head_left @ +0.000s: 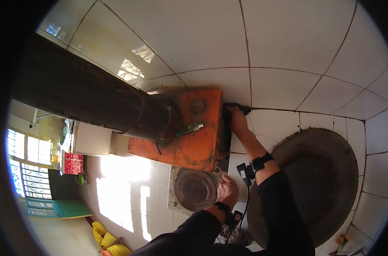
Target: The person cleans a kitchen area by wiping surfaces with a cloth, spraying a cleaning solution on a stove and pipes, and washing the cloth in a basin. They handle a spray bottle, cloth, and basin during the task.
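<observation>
An orange metal box (194, 147), stained with soot, stands against the tiled wall with a thick dark pipe (117, 111) running from its top to the left. At the box's far right corner, my right hand (238, 121) curls around a dark object (238, 106) whose shape is mostly hidden. My left hand (228, 188) is lower down, closed near the box's near right corner; I cannot make out what its fingers hold. Beside that hand, a round brown metal plate (195, 190) lies in a square frame. A small green stick-shaped item (190, 129) rests on the box.
A large dark round pan (326, 179) is set in the tiled counter, under and right of my right forearm. White tiled wall (283, 38) rises behind. Yellow bundles (106, 239) lie on the floor at lower left. A window (29, 158) and a green door (72, 209) are further left.
</observation>
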A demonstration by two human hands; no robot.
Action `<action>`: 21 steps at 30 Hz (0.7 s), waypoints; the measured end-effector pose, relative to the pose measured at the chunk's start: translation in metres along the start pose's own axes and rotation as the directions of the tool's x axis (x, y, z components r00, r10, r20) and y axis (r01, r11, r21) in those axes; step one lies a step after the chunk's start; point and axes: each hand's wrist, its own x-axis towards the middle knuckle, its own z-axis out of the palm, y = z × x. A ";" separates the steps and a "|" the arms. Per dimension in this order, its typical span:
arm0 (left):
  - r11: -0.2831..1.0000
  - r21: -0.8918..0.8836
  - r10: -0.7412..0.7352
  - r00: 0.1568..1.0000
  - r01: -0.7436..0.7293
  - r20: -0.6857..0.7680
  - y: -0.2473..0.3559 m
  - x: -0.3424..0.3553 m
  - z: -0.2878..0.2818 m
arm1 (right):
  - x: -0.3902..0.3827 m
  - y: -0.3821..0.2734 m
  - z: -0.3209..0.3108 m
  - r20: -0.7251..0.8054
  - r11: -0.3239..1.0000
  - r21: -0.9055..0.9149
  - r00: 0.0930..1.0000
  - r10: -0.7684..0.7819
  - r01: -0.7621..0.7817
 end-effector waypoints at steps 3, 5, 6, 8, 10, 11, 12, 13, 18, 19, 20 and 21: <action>1.000 0.016 -0.010 1.000 0.010 -0.005 0.002 -0.001 -0.003 | -0.003 0.017 -0.008 -0.352 0.995 0.068 0.931 0.092 -0.072; 0.999 0.028 -0.045 0.999 0.044 0.025 0.004 -0.002 -0.004 | -0.014 0.036 -0.030 -0.394 0.987 0.128 0.908 0.141 -0.097; 0.999 0.025 -0.035 0.999 0.035 0.023 0.005 -0.002 -0.005 | -0.024 0.042 -0.037 -0.403 0.987 0.131 0.905 0.138 -0.092; 0.998 0.040 -0.049 0.998 0.047 0.043 0.005 -0.003 -0.006 | -0.049 0.046 -0.051 -0.188 0.951 -0.038 0.937 0.295 -0.307; 1.000 0.004 -0.001 1.000 0.001 -0.013 0.003 -0.003 -0.003 | -0.073 0.041 -0.066 -0.271 0.988 -0.014 0.952 0.141 -0.151; 1.000 -0.004 0.027 0.999 -0.027 -0.024 0.000 -0.003 -0.001 | -0.085 0.038 -0.078 -0.276 0.990 -0.012 0.952 0.134 -0.143; 1.000 0.007 0.000 0.999 0.000 -0.042 -0.001 -0.002 0.003 | -0.104 0.035 -0.093 -0.329 0.999 0.041 0.943 0.044 -0.032; 1.000 0.026 -0.001 0.998 0.003 -0.058 -0.003 0.000 0.007 | -0.125 0.034 -0.111 -0.342 0.999 0.025 0.940 -0.015 0.025; 0.999 0.001 0.040 0.938 -0.043 -0.345 -0.011 0.017 0.035 | -0.291 0.054 -0.218 -0.263 0.498 0.865 0.798 0.543 -0.054; 0.999 -0.039 0.010 0.925 -0.027 -0.380 -0.011 0.023 0.040 | -0.329 0.064 -0.235 -0.367 0.521 0.852 0.650 0.666 -0.052; 0.998 -0.059 -0.003 0.948 -0.016 -0.320 -0.012 0.028 0.043 | -0.369 0.073 -0.247 -0.479 0.565 0.825 0.531 0.699 0.002; 0.996 -0.086 -0.028 0.965 0.006 -0.262 -0.013 0.034 0.046 | -0.411 0.080 -0.257 -0.620 0.641 0.763 0.379 0.687 0.085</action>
